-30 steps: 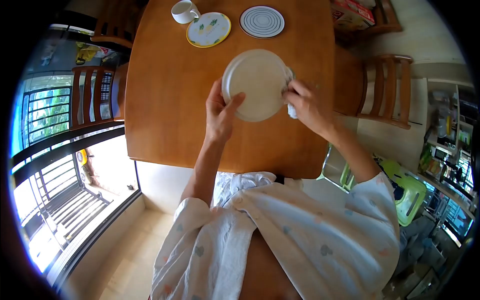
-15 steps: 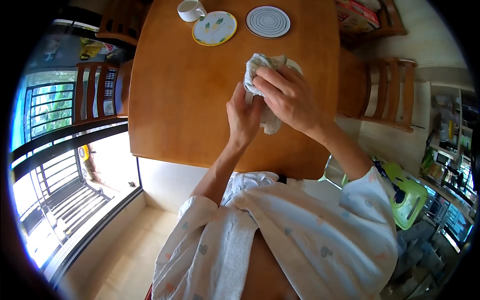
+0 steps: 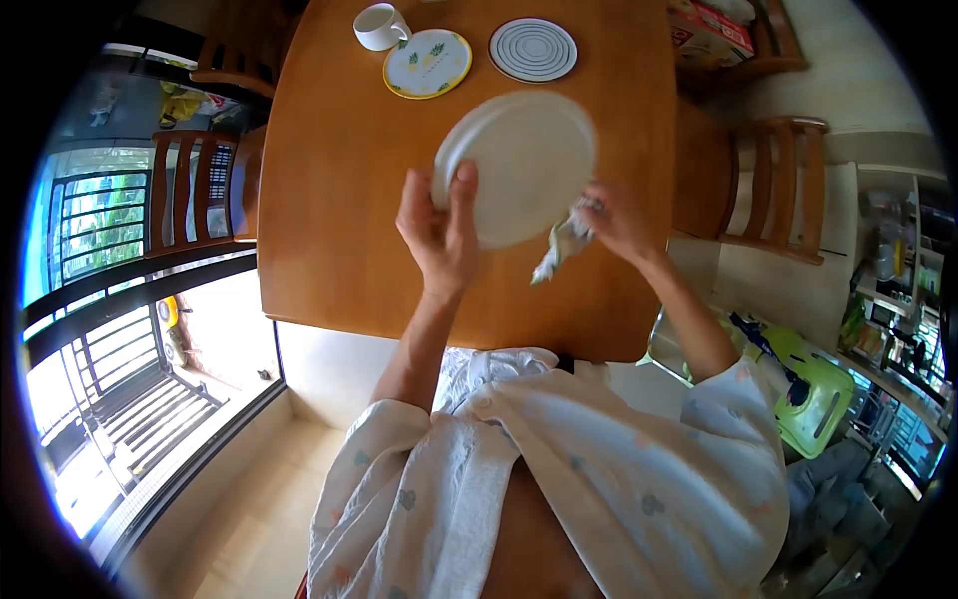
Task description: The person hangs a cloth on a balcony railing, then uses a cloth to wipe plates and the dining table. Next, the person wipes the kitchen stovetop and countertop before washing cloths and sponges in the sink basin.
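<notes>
A plain white plate (image 3: 529,165), slightly blurred, is tilted up above the wooden table with its broad face towards me. My left hand (image 3: 440,235) grips it by the left edge, thumb on the near side. At the plate's lower right, my right hand (image 3: 619,228) is closed around a crumpled whitish cloth (image 3: 562,245) whose end hangs down. Whether the cloth touches the plate's edge I cannot tell.
On the far part of the wooden table (image 3: 339,210) are a white mug (image 3: 377,30), a yellow-rimmed plate (image 3: 427,64) and a round ringed mat or plate (image 3: 533,50). Wooden chairs (image 3: 778,190) flank the table. A green plastic item (image 3: 818,404) is at the lower right.
The plate, mostly hidden behind hands and cloth before, now shows its broad face. My left hand has shifted left to its edge; my right hand has moved down and right with the cloth.
</notes>
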